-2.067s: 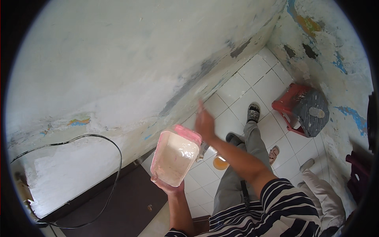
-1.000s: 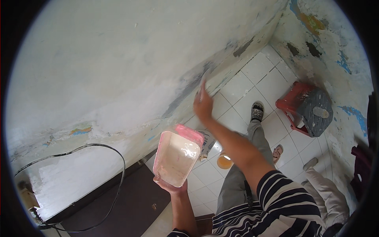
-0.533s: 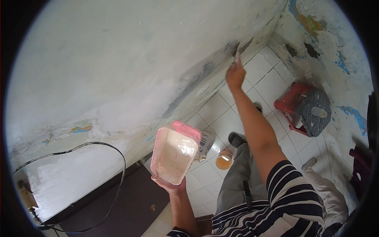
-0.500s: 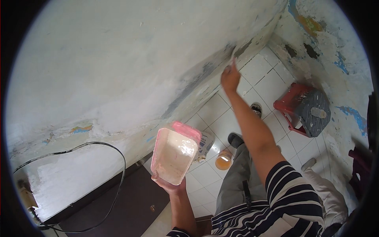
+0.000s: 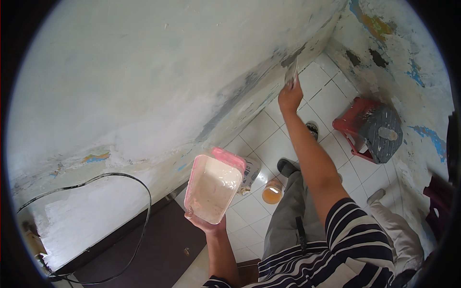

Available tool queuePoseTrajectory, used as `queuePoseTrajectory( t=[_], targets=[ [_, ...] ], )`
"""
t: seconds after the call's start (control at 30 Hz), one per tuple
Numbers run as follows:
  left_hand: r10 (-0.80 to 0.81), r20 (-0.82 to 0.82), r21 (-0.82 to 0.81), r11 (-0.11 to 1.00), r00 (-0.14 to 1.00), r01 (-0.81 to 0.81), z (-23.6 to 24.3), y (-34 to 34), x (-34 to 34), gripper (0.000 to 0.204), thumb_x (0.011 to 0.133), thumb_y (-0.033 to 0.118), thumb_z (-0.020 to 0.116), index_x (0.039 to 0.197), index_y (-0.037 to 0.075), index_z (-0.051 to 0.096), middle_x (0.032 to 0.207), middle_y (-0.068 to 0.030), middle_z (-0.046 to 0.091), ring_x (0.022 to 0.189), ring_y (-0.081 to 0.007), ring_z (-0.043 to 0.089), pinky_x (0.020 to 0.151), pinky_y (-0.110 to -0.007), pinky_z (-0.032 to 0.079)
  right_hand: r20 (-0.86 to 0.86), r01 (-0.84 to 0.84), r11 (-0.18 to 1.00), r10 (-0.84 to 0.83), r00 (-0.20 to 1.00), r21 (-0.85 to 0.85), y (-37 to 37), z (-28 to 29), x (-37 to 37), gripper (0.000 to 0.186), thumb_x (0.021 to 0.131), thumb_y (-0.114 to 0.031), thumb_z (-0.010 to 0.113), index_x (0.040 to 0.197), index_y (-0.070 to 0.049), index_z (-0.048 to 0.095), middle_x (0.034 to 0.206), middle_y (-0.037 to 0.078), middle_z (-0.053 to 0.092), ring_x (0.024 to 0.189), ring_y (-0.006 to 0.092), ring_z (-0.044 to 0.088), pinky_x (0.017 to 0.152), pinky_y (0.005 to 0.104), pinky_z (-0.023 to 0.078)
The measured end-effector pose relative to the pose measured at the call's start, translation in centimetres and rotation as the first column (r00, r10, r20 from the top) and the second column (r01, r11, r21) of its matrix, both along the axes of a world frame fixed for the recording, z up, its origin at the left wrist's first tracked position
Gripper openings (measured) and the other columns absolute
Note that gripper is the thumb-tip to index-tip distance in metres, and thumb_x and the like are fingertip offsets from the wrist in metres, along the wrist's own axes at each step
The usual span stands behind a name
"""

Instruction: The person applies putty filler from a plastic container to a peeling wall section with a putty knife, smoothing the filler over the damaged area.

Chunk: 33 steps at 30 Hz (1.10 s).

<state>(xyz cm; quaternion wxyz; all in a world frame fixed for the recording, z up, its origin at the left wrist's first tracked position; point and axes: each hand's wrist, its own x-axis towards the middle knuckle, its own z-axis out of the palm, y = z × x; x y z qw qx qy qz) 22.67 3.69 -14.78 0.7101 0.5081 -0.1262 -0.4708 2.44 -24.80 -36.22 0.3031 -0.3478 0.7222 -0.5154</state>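
My left hand (image 5: 205, 222) grips the bottom of a pink rectangular tub (image 5: 213, 188) smeared inside with pale putty, held up in front of me. My right hand (image 5: 290, 96) is stretched out far along the wall and is closed on a putty knife (image 5: 291, 72), whose blade lies flat against the grey, flaking band low on the white plastered wall (image 5: 158, 81), close to the corner.
Below me on the white floor tiles (image 5: 269, 139) stand a small orange-filled container (image 5: 272, 191) and a printed bag (image 5: 250, 170). A red stool with a grey top (image 5: 370, 129) stands by the peeling right wall. A black cable (image 5: 120, 211) loops at lower left over dark flooring.
My right hand moved from beside the tub out along the wall toward the corner, then slid the knife further along. The tub has stayed almost still in my left hand.
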Motion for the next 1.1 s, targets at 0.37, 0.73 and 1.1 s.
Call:
queuePoseTrajectory(
  t=[0.37,0.73,1.1],
  targets=[
    [-0.044,-0.034,0.021,0.999,0.998,0.045,0.3,-0.2,-0.7,0.087,0.080,0.050,0.066,0.148,0.003,0.041,0.146,-0.0163,0.048,0.135,-0.0359,0.048,0.110,-0.054,0.045,0.139,-0.292,0.956,0.291,0.947,-0.010,9.8,-2.9,4.8,0.044,0.095,0.002,0.052,0.138,0.001,0.056,0.122,0.022,0.068,0.115,0.0321,0.066,0.099,0.0370,0.050],
    [0.040,-0.021,0.102,0.994,0.999,-0.038,0.1,-0.3,-1.6,0.099,0.076,0.064,0.072,0.146,-0.001,0.045,0.142,-0.0179,0.053,0.130,-0.0349,0.054,0.106,-0.052,0.049,0.060,-0.129,0.968,0.145,0.988,-0.214,-0.7,3.3,0.5,0.053,0.094,0.003,0.053,0.146,-0.005,0.052,0.131,0.027,0.064,0.121,0.0386,0.063,0.100,0.0365,0.049],
    [-0.080,-0.056,0.043,0.996,0.995,0.083,0.4,-1.2,-2.2,0.090,0.078,0.052,0.066,0.149,0.004,0.041,0.146,-0.0155,0.049,0.135,-0.0351,0.048,0.110,-0.053,0.044,0.168,-0.066,0.971,0.106,0.980,-0.229,3.5,1.2,-2.2,0.050,0.094,0.009,0.046,0.142,-0.004,0.056,0.130,0.024,0.065,0.120,0.0304,0.065,0.102,0.0337,0.047]
  ],
)
